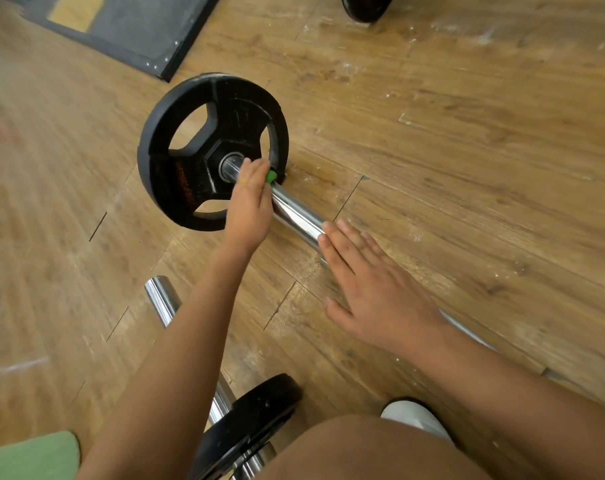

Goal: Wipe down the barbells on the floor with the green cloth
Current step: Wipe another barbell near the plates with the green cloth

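Observation:
A barbell lies on the wood floor, its chrome sleeve (296, 214) running into a black weight plate (186, 157). My left hand (249, 206) lies over the sleeve right next to the plate's hub and holds the green cloth (270, 176) against the metal. Only a small green corner peeks out by my fingers. My right hand (374, 289) is flat with straight fingers over the bar further along and covers it there. A thin part of the bar (467, 332) shows beyond my right wrist.
A second barbell lies nearer me, with a chrome sleeve (162, 301) and black plate (249, 419). Another black plate (365, 6) is at the top edge. A dark platform (134, 32) lies at the top left. My knee (363, 448) and white shoe (415, 415) are below.

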Tool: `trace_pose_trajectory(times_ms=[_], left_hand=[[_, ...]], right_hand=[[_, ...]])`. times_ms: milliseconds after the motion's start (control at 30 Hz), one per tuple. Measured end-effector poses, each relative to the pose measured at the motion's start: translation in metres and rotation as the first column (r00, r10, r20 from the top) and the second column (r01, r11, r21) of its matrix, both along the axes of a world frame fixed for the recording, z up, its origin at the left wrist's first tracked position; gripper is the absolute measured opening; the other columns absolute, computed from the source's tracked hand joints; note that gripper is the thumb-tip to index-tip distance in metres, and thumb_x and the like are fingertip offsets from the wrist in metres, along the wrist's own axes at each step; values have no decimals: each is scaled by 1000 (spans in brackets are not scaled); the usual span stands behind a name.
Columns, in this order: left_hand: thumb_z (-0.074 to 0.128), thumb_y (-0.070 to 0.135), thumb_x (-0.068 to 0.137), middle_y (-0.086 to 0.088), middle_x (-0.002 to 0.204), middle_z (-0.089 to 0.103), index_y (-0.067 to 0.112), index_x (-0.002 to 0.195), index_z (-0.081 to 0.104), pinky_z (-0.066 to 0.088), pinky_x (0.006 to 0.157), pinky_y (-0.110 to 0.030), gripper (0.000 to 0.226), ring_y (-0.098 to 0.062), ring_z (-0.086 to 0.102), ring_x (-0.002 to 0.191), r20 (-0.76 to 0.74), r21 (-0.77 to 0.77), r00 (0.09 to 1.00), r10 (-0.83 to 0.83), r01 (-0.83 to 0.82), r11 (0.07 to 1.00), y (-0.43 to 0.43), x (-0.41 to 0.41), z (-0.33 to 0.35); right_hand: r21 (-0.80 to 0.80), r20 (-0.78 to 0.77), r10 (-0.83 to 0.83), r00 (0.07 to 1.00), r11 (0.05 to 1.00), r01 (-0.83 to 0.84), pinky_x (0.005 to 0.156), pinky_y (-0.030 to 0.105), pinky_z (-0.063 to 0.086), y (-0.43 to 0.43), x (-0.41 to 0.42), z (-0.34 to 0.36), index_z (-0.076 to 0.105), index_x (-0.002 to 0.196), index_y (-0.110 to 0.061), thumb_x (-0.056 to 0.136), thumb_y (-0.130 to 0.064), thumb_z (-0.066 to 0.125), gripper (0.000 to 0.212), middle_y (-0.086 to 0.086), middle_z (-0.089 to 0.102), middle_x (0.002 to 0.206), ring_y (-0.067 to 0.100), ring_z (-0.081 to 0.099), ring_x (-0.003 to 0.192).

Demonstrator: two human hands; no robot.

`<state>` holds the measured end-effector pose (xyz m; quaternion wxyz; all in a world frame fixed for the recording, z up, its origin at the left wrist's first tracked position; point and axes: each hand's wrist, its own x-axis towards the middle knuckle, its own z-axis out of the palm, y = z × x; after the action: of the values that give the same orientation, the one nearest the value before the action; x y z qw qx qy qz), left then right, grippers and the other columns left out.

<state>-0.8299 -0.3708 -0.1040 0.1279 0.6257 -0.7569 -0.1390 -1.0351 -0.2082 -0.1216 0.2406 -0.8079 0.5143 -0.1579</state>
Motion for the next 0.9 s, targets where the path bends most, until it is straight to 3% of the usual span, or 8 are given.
trace_pose_trajectory(times_ms=[67,133,233,333,500,633,833,900], left_hand=[[37,13,107,-4,158,39,11,151,43,19,126,-42,44,-22,20,154,27,27,995,92,-92,995,-21,-1,4],[38,11,106,-5,155,44,9,149,47,26,123,-47,43,-23,26,151,80,34,995,60,-63,997,-25,-7,6],[41,9,105,-6,152,48,8,147,50,21,125,-39,42,-22,29,150,88,22,992,-94,92,996,-9,-9,4],[41,10,106,-5,153,45,9,149,47,16,124,-30,43,-19,24,151,72,24,990,-124,122,992,-2,-8,5],[40,8,107,-8,155,43,7,150,44,17,126,-35,43,-23,22,153,141,73,984,-108,99,992,-6,-18,13],[42,6,106,-10,157,40,8,151,42,22,124,-40,46,-24,20,154,218,70,967,-130,117,991,-8,-21,17],[50,-17,91,-12,160,35,6,155,33,17,119,-36,70,-28,14,155,433,-2,878,-202,226,974,-4,-24,13],[49,-20,88,-14,159,35,5,155,33,18,119,-41,73,-30,15,154,465,-20,859,-212,250,968,0,-27,21]], right_hand=[[1,5,-3,1000,1000,3,126,38,-5,-2,-1,1,-13,158,-10,99,-50,21,79,6,-21,166,17,-26,150],[5,7,-5,1000,1000,5,126,38,-5,-2,-2,1,-14,158,-10,99,-50,22,79,6,-22,165,17,-26,150],[14,20,-7,1000,1000,7,125,37,-6,-2,-6,0,-15,157,-11,99,-50,23,79,4,-24,165,16,-28,149],[27,50,-6,999,1000,4,123,35,-10,-3,-9,-2,-16,158,-13,99,-50,24,79,2,-25,165,13,-30,148],[124,144,51,988,990,-69,120,30,-17,-12,-19,1,-20,156,-20,101,-49,31,80,-7,-31,162,4,-37,143],[72,76,114,990,990,-120,114,30,-28,-23,-35,4,-20,157,-20,102,-49,31,80,-4,-31,162,7,-35,145],[44,16,27,1000,999,-28,122,38,-17,-55,-66,13,-11,159,-17,105,-43,29,72,3,-23,165,15,-26,150],[60,-22,10,1000,998,-9,122,39,-17,-63,-71,21,-11,159,-15,105,-38,28,71,5,-22,165,17,-24,151]])
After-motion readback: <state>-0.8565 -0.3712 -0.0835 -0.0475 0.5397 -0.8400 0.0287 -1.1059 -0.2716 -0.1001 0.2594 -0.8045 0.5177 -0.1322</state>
